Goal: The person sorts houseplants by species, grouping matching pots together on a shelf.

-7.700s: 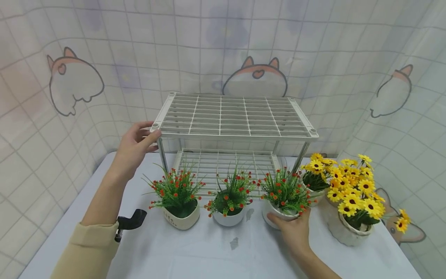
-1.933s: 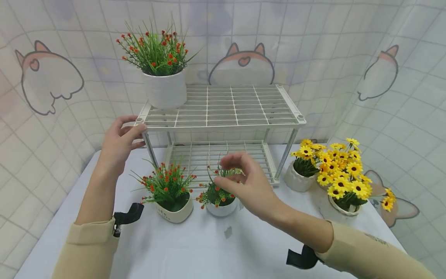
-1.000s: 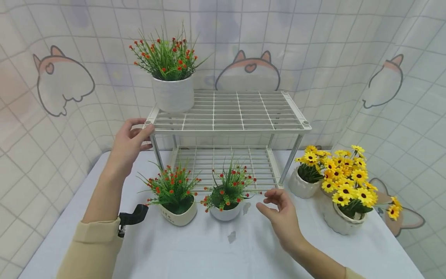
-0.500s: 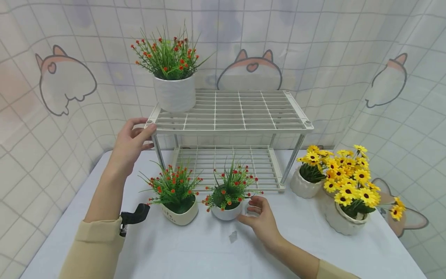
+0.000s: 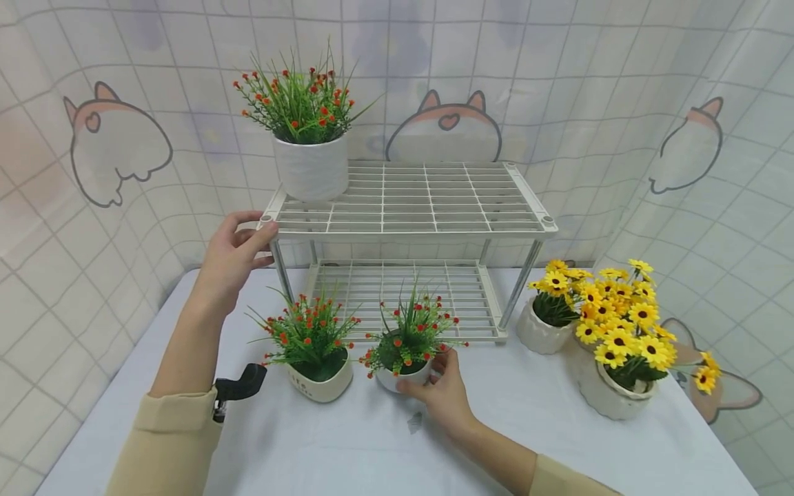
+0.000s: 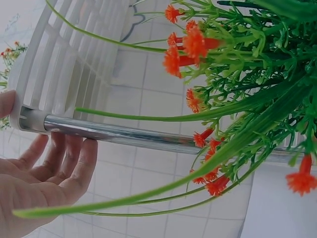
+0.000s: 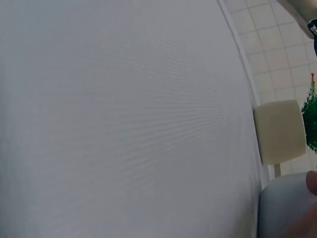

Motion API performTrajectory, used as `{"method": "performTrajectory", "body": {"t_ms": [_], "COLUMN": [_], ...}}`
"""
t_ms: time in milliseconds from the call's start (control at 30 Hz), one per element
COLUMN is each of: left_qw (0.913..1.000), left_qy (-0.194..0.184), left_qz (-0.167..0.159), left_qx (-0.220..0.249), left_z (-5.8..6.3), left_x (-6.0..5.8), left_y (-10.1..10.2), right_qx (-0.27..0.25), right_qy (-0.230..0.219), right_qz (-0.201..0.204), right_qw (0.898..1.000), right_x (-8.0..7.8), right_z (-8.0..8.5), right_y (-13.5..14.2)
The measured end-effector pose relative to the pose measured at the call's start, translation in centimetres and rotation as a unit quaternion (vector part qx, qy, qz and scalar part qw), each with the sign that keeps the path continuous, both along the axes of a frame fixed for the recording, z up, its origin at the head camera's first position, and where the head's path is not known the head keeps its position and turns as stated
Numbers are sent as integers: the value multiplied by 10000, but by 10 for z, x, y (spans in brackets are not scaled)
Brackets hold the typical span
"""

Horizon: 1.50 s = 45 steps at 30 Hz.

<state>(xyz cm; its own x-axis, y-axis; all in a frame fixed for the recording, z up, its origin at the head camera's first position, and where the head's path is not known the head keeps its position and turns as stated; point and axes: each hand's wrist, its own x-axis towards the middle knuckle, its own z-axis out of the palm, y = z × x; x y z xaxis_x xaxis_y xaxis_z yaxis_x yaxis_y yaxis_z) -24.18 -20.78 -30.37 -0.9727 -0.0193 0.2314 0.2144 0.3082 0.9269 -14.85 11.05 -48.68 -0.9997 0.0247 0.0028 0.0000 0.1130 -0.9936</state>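
Observation:
In the head view my left hand [image 5: 229, 258] holds the front left corner of a white two-tier wire rack [image 5: 397, 235], thumb on top and fingers behind the metal post [image 6: 124, 134]. My right hand [image 5: 448, 399] grips the small white pot of the middle red-flowered plant [image 5: 406, 344] from its right side. That plant stands on the table before the rack. To its left is a red-flowered plant in a cream pot [image 5: 322, 380] with lettering. On the upper tier's left end sits a larger white pot [image 5: 311, 169] of red flowers. In the right wrist view only a fingertip [image 7: 312, 182] shows clearly.
Yellow daisies in white pots [image 5: 620, 396] stand at the table's right side, one pot [image 5: 542, 331] close to the rack's right post. The lower tier [image 5: 409, 269] lies behind the front plants. A tile-patterned curtain [image 5: 558, 83] encloses the back and sides.
The larger white pot has gone from the table's right part onto the upper tier. My right hand has come down and left to the middle pot. My left hand has stayed on the rack.

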Motion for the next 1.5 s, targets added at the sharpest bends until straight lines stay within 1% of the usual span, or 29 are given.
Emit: {"method": "performTrajectory", "body": {"t_ms": [100,200,267,333,433,600,667,833,967,1133,1267,1400,1500], "left_qw": [10000,10000,10000,9999,9999,9999,9999,9999,9999,9999,9998,9999,9999], "left_qy": [10,21,21,13,16,28,20,-8,-21,-32,-49,-59,-56], "left_qz": [-3,9,-4,-27,-63,-46,-42,-39,-49,-67,-66,-42,-7], "left_qx": [11,26,71,105,132,90,106,164,127,138,168,147,106], "left_z": [0,0,1,1,1,2,2,2,2,2,1,1,2], "left_x": [0,1,1,1,-1,-1,0,0,0,0,1,2,2], "left_y": [0,0,0,0,0,0,-1,0,1,1,0,1,1], "right_qx": [-91,-254,-264,-248,-48,121,63,11,127,291,312,174,87], "right_qy": [212,618,829,919,840,891,928,637,315,149,182,366,379], "right_qz": [-113,-195,-274,-358,-510,-567,-545,-541,-617,-595,-557,-479,-425], "right_qw": [9997,9976,9958,9948,9952,9943,9942,9965,9975,9977,9978,9980,9983], "right_x": [-2,-7,-10,-13,-15,-17,-17,-16,-12,-3,4,9,13], "right_z": [-1,-3,-4,-5,-6,-6,-5,-1,2,8,13,20,27], "right_y": [-9,-17,-22,-25,-29,-30,-30,-26,-19,-9,-2,5,9]}}
